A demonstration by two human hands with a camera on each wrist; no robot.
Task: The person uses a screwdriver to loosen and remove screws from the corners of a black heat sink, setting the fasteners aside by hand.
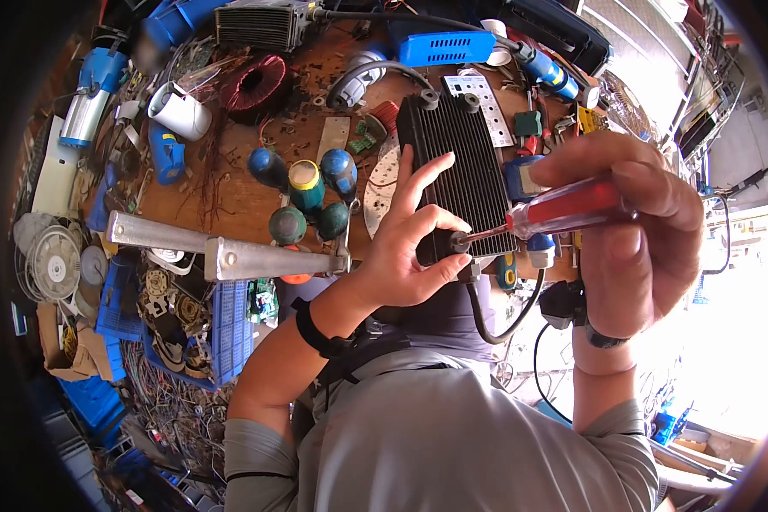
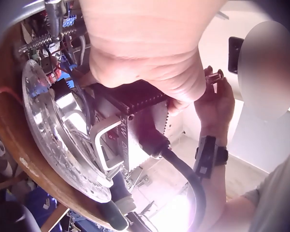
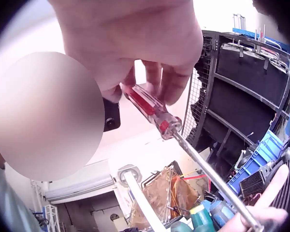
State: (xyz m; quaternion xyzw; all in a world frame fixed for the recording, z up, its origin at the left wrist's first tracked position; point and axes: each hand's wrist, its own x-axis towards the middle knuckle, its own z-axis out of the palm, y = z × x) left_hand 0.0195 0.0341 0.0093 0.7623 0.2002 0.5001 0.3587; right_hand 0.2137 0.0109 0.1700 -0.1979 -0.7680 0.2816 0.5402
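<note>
A black finned metal case stands at the bench's near side, with round black feet at its far end and a thick black cable leaving its end. At its near corner, my left hand pinches a round black foot between thumb and index finger, the other fingers spread along the fins. My right hand grips the red and clear handle of a screwdriver. Its metal shaft points left, the tip right at the foot. Most of the case is hidden behind the left wrist in the left wrist view.
Several blue and green tool handles stand left of the case. Two metal bars jut out over the bench's near edge, above a blue basket of scrap parts. A copper coil and a blue vented cover lie farther back.
</note>
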